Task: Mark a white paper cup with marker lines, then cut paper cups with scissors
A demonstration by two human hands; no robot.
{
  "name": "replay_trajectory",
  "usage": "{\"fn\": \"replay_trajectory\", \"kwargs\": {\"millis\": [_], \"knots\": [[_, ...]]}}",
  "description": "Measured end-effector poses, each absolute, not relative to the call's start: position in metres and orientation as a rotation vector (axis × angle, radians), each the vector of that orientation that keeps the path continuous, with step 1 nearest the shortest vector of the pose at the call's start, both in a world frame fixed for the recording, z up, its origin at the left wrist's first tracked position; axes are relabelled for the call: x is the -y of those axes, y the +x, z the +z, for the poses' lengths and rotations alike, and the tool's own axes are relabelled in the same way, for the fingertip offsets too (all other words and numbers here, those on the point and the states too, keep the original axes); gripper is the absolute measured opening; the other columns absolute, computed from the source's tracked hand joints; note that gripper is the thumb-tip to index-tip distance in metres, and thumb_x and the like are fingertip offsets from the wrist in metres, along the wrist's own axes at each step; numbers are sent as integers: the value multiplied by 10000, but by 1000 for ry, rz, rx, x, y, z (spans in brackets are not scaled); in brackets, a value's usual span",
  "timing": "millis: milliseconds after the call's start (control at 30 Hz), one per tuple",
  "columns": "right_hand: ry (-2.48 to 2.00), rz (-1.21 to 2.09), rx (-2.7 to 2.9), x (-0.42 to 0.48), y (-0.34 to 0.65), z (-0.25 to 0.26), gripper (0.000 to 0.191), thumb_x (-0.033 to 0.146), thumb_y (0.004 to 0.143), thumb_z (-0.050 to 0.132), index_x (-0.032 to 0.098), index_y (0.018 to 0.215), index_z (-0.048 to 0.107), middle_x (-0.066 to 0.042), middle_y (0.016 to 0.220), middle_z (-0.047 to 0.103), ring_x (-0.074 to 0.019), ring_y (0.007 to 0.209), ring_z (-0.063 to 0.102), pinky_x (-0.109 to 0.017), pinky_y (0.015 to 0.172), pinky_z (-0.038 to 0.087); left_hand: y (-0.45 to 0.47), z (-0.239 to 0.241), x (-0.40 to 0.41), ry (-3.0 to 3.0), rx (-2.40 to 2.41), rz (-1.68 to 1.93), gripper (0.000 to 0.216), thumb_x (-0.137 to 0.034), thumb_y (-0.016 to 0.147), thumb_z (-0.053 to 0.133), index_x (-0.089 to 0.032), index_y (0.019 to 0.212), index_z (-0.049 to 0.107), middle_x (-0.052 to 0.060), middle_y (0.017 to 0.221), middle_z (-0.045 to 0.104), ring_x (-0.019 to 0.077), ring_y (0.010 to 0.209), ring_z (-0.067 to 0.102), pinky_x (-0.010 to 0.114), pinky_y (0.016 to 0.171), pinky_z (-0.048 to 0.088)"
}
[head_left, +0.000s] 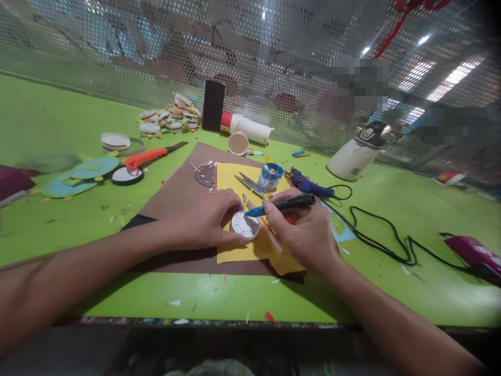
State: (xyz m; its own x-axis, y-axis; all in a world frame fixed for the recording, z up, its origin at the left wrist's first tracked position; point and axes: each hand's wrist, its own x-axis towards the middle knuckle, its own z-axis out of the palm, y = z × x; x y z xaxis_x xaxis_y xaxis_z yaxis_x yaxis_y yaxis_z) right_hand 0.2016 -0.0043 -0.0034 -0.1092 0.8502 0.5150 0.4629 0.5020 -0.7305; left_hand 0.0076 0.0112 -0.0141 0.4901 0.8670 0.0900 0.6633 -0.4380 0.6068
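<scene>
My right hand (303,230) grips a black marker with a blue tip (282,205), the tip resting on a small white paper disc (245,225) that bears blue dots. My left hand (205,219) presses down beside the disc, fingers curled around its left edge and holding it in place. The disc lies on a yellow paper sheet (230,180), which lies on a brown cardboard sheet (176,190). Scissors (252,185) and a small blue-lidded pot (271,176) sit on the yellow sheet just behind my hands.
A blue glue gun (309,185) with a black cord (383,237) lies to the right. An orange utility knife (151,155), paper circles (84,175), paper cups (245,128), a black box (213,104) and a white bottle (356,151) stand on the green table (410,198). A mesh screen (117,62) closes the back.
</scene>
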Motion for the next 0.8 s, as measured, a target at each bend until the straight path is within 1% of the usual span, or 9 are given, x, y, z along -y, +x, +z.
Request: {"fn": "replay_trajectory", "kwargs": {"millis": [233,400,633,800], "knots": [[-1150,449,1774,5,201,-4,154,289,816,663,169,725,628,-3,602,652,-141,521,610,-241,500,497,8,-14,-11,2237,-1246,549,390,-474,716,716,-177,913,560,45,910,579,222,811,535,336,694,415],[-1123,434,1783,4,201,-6,162,298,824,672,180,725,624,1,598,658,-150,530,634,-240,499,499,7,-15,-12,2235,-1232,561,383,-478,724,710,-181,917,563,31,883,571,207,778,524,323,667,406],[-1121,347,1847,5,201,-2,183,280,825,675,164,695,623,-9,575,658,-141,510,626,-221,483,479,7,-15,-12,2243,-1240,556,382,-459,718,725,-175,914,562,26,874,560,197,763,512,318,658,398],[-1085,309,1990,9,201,2,122,236,829,667,144,748,659,-26,648,699,-124,548,622,-217,545,474,7,-16,-12,2247,-1237,570,350,-429,706,731,-182,893,569,26,868,566,200,766,518,321,657,399]]}}
